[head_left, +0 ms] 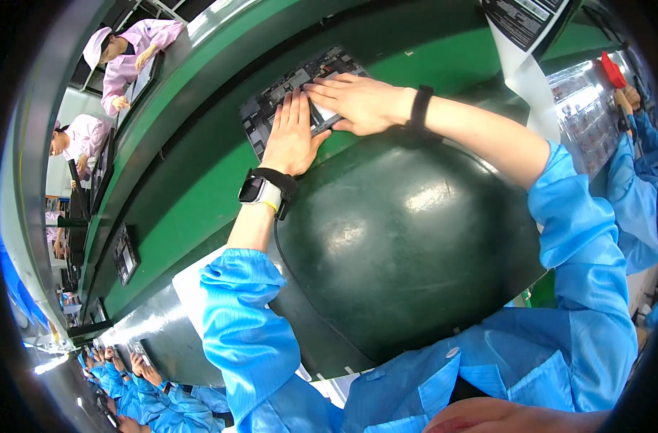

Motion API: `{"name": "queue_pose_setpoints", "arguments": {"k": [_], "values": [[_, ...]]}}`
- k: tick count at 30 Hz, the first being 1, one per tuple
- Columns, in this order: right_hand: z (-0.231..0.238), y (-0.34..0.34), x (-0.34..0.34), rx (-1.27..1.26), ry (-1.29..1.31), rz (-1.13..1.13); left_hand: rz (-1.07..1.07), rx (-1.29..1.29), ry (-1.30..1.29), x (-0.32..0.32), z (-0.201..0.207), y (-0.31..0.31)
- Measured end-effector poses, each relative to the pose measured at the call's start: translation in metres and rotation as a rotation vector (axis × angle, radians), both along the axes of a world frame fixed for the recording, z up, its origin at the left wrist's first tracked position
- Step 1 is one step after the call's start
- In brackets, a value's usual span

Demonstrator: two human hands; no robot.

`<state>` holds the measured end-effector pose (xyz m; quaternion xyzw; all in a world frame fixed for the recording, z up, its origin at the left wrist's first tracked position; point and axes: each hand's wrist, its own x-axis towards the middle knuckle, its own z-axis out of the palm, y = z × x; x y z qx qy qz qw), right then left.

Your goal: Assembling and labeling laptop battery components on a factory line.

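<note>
An uncovered laptop base [254, 121] with dark internal parts and circuit boards showing lies on the green belt [192, 173] ahead of me. My left hand [289, 139] rests on its near side, fingers stretched forward. From the right, my right hand [361, 103] lies flat over its middle, fingers pointing left and almost meeting the left fingertips. A pale flat part [323, 112] shows between the two hands; the palms hide most of it. Around my left wrist are a watch [251, 190] and a black strap [280, 182] with a thin cord; a black band [420, 108] circles my right wrist.
A dark green work surface [408, 231] lies between me and the belt. Another laptop base [126, 254] sits farther left. At right are a printed sheet [524, 65], a clear plastic tray [581, 108] and a co-worker's hand by a red object [612, 71]. People in pink work across the belt.
</note>
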<state>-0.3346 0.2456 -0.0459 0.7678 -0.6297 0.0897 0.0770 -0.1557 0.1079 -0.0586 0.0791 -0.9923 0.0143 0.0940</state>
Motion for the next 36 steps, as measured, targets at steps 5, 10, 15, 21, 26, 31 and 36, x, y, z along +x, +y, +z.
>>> {"name": "queue_pose_setpoints", "arguments": {"k": [5, 10, 15, 21, 26, 31, 36], "values": [[0.002, 0.011, -0.006, 0.041, -0.041, -0.086, 0.067, 0.047, -0.042, 0.005, 0.007, 0.004], [0.001, 0.025, -0.018, 0.025, 0.022, -0.152, 0.143, 0.004, -0.043, 0.032, 0.001, -0.006], [-0.004, 0.03, -0.025, 0.026, 0.017, -0.132, 0.21, 0.037, -0.033, 0.035, 0.0, 0.001], [0.009, 0.029, -0.01, 0.085, 0.034, -0.17, 0.258, -0.018, -0.007, 0.035, 0.0, 0.001], [-0.008, 0.058, 0.006, 0.014, -0.064, -0.213, 0.35, 0.302, -0.244, 0.035, 0.059, 0.011], [-0.007, 0.121, 0.013, -0.042, -0.206, -0.126, 0.169, 0.131, 0.008, 0.135, 0.126, 0.057], [0.011, 0.165, 0.069, 0.034, -0.376, 0.054, 0.427, 0.325, 0.002, 0.292, 0.181, 0.118]]}}
